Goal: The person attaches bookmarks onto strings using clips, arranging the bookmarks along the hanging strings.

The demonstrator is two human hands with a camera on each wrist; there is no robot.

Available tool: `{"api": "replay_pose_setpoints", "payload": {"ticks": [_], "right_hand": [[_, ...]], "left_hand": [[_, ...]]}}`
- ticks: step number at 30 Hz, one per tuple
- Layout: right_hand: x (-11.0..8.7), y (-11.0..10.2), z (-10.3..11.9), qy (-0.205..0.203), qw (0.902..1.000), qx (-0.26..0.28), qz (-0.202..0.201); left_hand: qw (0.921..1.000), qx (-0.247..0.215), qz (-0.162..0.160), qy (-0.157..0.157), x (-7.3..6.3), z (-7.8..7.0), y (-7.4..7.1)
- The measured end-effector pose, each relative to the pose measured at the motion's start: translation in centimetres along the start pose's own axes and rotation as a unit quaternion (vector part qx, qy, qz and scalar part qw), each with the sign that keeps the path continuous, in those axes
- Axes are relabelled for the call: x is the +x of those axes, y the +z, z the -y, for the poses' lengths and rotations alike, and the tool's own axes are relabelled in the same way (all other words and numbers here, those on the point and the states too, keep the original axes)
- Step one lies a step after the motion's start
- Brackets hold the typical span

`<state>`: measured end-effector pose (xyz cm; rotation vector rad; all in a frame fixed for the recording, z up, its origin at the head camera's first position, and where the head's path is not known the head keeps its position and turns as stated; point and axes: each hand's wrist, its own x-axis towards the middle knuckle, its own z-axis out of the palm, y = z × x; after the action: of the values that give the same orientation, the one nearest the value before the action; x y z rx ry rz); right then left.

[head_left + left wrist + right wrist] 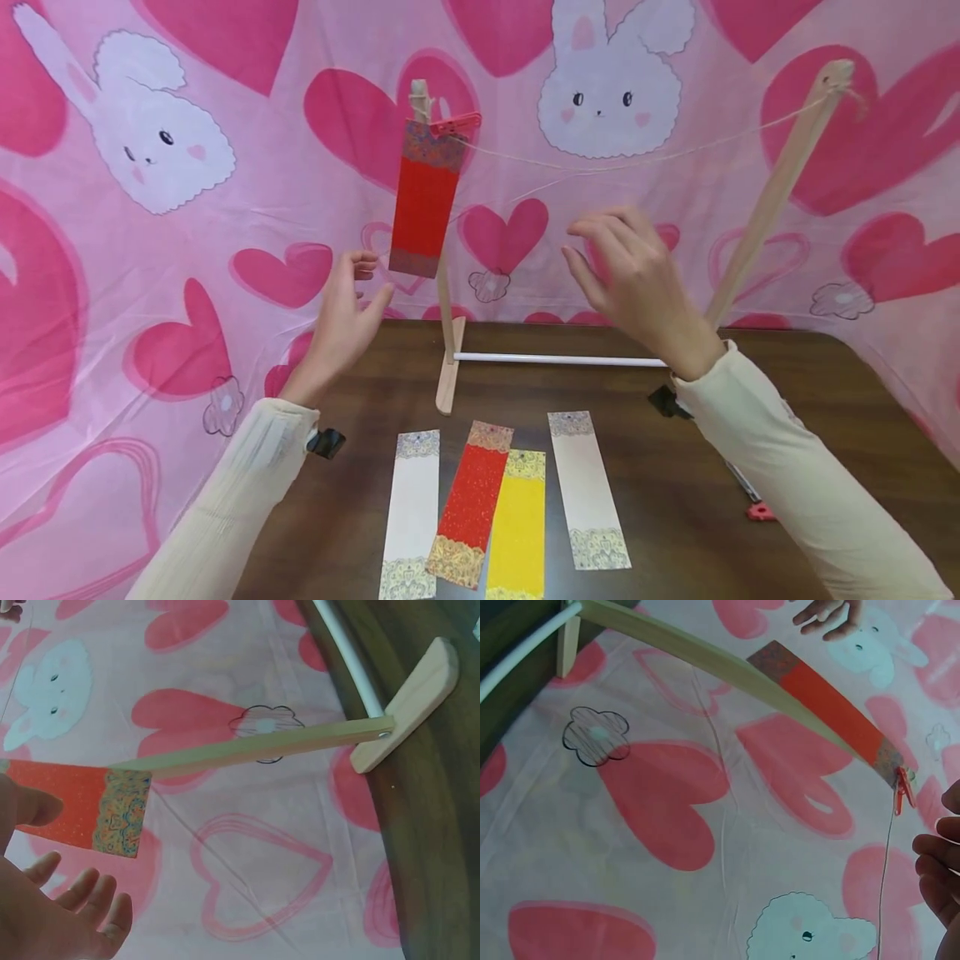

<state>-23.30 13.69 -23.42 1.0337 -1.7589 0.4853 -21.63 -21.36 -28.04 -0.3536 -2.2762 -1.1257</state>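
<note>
A red bookmark-like strip [425, 204] with patterned ends hangs from a string [600, 170], held at its top by a red clothespin [456, 124]. My left hand [341, 312] is just left of the strip's lower end, fingers loosely bent with nothing between them. In the left wrist view, the thumb overlaps the red strip [64, 804]. My right hand [637, 279] is raised below the string, to the right of the strip, its fingers relaxed and holding nothing. The right wrist view shows the clothespin [904, 790] apart from those fingers [937, 851].
The string runs between two wooden posts [780, 179], joined low down by a white rod [562, 360]. On the brown table [337, 500] lie two white strips [588, 492], a red strip [474, 492] and a yellow strip [517, 525]. Something red [761, 511] lies by the right forearm.
</note>
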Motion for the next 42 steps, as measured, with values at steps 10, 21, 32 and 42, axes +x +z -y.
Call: {"api": "replay_pose_setpoints", "payload": {"ticks": [10,21,32,42], "right_hand": [[-4.0,-1.7,1.3,0.006,0.9995,-0.006,0.031],[-8.1,-4.2,3.1,0.036,0.9975,0.000,0.061],[-13.5,-6.3,4.0,0.115,0.9900,-0.001,0.081],[-18.9,-8.2,4.5,0.193,0.9775,-0.023,0.082]], "left_hand": [[0.9985,0.039,0.023,0.030,-3.4,-0.2,-0.4],[0.9954,0.072,0.058,0.025,-7.3,-1.6,-0.6],[0.9949,0.066,0.075,-0.012,-12.0,-0.1,-0.1],[0.9896,0.056,0.105,-0.081,-16.0,1.6,1.4]]}}
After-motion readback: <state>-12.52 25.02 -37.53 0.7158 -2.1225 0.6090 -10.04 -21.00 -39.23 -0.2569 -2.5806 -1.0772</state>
